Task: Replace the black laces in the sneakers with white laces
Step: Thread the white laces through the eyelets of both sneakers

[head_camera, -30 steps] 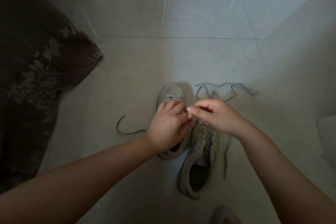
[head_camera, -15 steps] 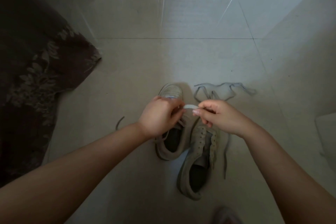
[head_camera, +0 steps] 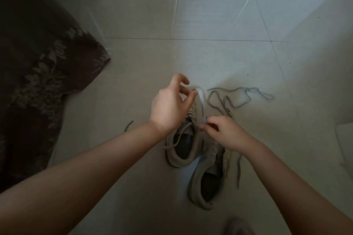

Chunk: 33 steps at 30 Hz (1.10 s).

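White lace (head_camera: 201, 104) stretched taut over the left sneaker (head_camera: 183, 139), running 11 to 5 o'clock: left hand (head_camera: 170, 105) pinches the far end, right hand (head_camera: 221, 131) pinches the near end.

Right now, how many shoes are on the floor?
2: one sneaker under the left hand, the other sneaker nearer, below the right hand.

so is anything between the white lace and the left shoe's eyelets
Nothing visible. The white lace runs taut between the left hand and right hand, right above the left shoe. The hands hide part of its eyelets.
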### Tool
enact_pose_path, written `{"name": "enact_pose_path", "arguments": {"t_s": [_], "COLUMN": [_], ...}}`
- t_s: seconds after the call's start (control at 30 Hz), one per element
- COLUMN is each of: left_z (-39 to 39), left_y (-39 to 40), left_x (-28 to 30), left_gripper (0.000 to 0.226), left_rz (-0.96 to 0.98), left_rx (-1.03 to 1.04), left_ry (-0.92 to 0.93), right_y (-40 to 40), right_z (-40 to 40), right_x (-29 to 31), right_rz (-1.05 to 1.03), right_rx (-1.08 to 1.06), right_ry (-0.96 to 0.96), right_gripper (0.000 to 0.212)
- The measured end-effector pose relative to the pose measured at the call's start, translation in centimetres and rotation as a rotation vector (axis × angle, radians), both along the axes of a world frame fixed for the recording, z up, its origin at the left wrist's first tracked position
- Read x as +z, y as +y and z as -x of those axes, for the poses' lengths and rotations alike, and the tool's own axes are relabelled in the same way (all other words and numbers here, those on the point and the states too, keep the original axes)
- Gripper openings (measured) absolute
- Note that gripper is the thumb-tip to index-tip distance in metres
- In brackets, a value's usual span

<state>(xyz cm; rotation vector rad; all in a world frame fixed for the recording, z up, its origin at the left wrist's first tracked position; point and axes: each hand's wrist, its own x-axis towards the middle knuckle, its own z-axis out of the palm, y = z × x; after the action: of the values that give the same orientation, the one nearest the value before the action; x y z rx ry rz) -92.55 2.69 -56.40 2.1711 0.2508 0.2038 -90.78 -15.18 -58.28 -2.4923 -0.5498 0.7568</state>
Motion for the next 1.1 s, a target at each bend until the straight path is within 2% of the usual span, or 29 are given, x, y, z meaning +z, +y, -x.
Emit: {"name": "enact_pose_path", "arguments": {"t_s": [0.07, 0.17, 0.27, 0.3, 0.43, 0.63, 0.83, 0.97, 1.03, 1.1], "left_z": [0.0, 1.1, 2.7, 3.2, 4.0, 3.5, 3.5, 3.3, 3.2, 3.2], "left_y": [0.1, 0.0, -0.5, -0.7, -1.2, -1.8, -2.4, -2.8, -2.8, -2.8], "left_x": [-0.1, -1.2, -2.4, -2.8, -3.9, -4.3, -4.4, -4.2, -4.3, -4.6], "left_gripper": [0.023, 0.016, 0.019, 0.020, 0.023, 0.025, 0.027, 0.035, 0.034, 0.029], "left_rz": [0.046, -0.178, -0.309, -0.332, -0.361, -0.408, -0.425, -0.432, -0.403, -0.274], "left_rx": [0.042, -0.020, -0.145, -0.187, -0.290, -0.266, -0.250, -0.198, -0.219, -0.210], "left_ry": [0.035, 0.100, 0.242, 0.283, 0.361, 0.326, 0.293, 0.309, 0.345, 0.395], "right_y": [-0.2, -0.1, 0.0, -0.1, -0.3, 0.1, 0.1, 0.2, 0.3, 0.3], "right_z": [0.0, -0.1, -0.4, -0.4, 0.0, 0.2, 0.4, 0.4, 0.5, 0.8], "right_x": [0.1, 0.1, -0.2, -0.3, -0.8, -1.4, -2.3, -2.6, -2.5, -2.2], "right_rz": [-0.138, -0.482, -0.660, -0.668, -0.620, -0.596, -0.442, -0.425, -0.466, -0.510], "right_rx": [-0.211, -0.582, -0.766, -0.772, -0.771, -0.722, -0.584, -0.601, -0.609, -0.633], "right_ry": [0.126, 0.328, 0.436, 0.441, 0.446, 0.485, 0.320, 0.365, 0.380, 0.388], "right_gripper": [0.028, 0.020, 0.009, 0.004, 0.015, 0.020, 0.027, 0.025, 0.020, 0.018]}}
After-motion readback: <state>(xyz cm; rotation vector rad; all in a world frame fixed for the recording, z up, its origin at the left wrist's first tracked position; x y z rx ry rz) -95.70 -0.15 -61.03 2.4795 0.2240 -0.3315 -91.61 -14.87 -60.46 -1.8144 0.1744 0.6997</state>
